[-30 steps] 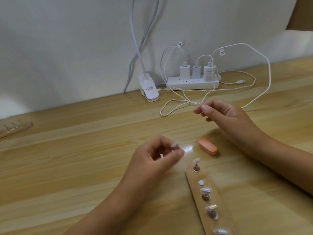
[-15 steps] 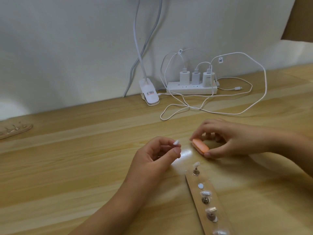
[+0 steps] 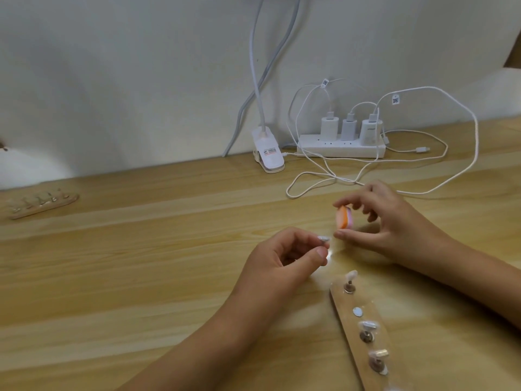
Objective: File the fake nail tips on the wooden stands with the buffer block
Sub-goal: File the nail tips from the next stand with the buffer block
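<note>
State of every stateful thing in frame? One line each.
left hand: pinching a nail tip.
right hand: holding the buffer block between thumb and fingers.
buffer block: in the air, on edge, not yet on the tip.
near wooden stand: lying flat, second spot bare.
far wooden stand: lying flat, untouched.
power strip: three chargers plugged in.

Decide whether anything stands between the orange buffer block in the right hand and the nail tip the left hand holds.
Nothing visible does. The right hand pinches the buffer block just beyond the nail tip held by the left hand; only a narrow open gap above the wooden table separates them.
</note>
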A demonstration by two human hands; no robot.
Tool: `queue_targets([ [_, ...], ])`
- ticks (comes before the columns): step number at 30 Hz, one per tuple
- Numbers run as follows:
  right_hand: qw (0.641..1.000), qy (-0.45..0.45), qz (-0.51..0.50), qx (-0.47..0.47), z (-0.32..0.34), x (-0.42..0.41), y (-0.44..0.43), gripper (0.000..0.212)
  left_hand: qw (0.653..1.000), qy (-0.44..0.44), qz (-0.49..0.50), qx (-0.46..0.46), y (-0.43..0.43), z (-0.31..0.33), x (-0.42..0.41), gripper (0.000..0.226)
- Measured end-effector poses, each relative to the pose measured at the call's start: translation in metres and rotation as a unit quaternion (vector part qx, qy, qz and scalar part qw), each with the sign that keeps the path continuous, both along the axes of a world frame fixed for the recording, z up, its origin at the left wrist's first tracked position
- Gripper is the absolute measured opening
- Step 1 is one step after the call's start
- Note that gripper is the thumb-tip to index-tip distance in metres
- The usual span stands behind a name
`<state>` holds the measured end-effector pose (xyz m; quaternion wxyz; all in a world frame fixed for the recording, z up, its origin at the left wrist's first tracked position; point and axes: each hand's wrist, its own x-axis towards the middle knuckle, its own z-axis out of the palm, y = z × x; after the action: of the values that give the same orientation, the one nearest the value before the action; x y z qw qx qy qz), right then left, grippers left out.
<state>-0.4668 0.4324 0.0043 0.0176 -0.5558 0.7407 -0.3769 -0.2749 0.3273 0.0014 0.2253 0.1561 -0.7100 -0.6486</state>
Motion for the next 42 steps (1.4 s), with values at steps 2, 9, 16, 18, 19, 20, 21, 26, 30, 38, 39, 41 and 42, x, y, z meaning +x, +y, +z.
queue_targets([
  [2, 0.995, -0.099, 0.019, -0.027, 0.002, 0.003, 0.001, 0.045, 1.000, -0.008, -0.006, -0.014, 0.000, -0.001, 0.000, 0.006],
  [9, 0.967, -0.228, 0.077, -0.082, 0.007, 0.023, 0.005, 0.023, 0.999, -0.019, -0.005, -0.039, 0.001, -0.001, -0.001, 0.007],
  [16, 0.981, -0.118, 0.124, -0.089, 0.004, 0.033, 0.009, 0.038, 0.999, -0.010, -0.010, -0.045, -0.001, -0.003, 0.000, 0.004],
  [18, 0.981, -0.125, 0.109, -0.101, 0.004, 0.030, 0.009, 0.036, 0.999, 0.005, -0.005, -0.039, 0.000, -0.002, 0.000, 0.005],
  [19, 0.982, -0.127, 0.094, -0.102, 0.003, 0.028, 0.009, 0.035, 0.999, 0.016, 0.004, -0.031, -0.001, 0.000, 0.000, 0.006],
  [20, 0.985, -0.125, 0.076, -0.096, 0.002, 0.024, 0.008, 0.033, 0.999, 0.031, 0.021, -0.014, -0.001, 0.001, 0.000, 0.007],
  [21, 0.988, -0.115, 0.059, -0.083, 0.000, 0.021, 0.006, 0.030, 0.998, 0.046, 0.045, 0.012, -0.003, 0.002, -0.001, 0.007],
  [26, 0.997, -0.055, 0.050, 0.039, -0.003, 0.015, 0.000, 0.050, 0.972, 0.093, 0.138, 0.164, -0.013, 0.003, -0.003, 0.010],
  [30, 0.981, -0.019, 0.134, 0.138, 0.004, 0.015, -0.009, 0.066, 0.971, 0.101, 0.139, 0.168, -0.011, 0.003, -0.004, 0.011],
  [38, 0.981, -0.042, 0.180, 0.057, -0.002, 0.026, -0.016, 0.048, 0.992, 0.079, 0.070, 0.067, -0.005, 0.003, -0.003, 0.013],
  [39, 0.981, -0.082, 0.172, 0.042, -0.002, 0.026, -0.015, 0.043, 0.992, 0.079, 0.074, 0.067, -0.005, 0.002, -0.003, 0.013],
  [41, 0.964, -0.217, 0.154, -0.008, 0.001, 0.023, -0.014, 0.037, 0.991, 0.077, 0.080, 0.072, -0.007, 0.001, -0.003, 0.012],
  [42, 0.947, -0.282, 0.151, -0.041, 0.003, 0.022, -0.012, 0.038, 0.992, 0.073, 0.079, 0.071, -0.008, 0.000, -0.003, 0.010],
])
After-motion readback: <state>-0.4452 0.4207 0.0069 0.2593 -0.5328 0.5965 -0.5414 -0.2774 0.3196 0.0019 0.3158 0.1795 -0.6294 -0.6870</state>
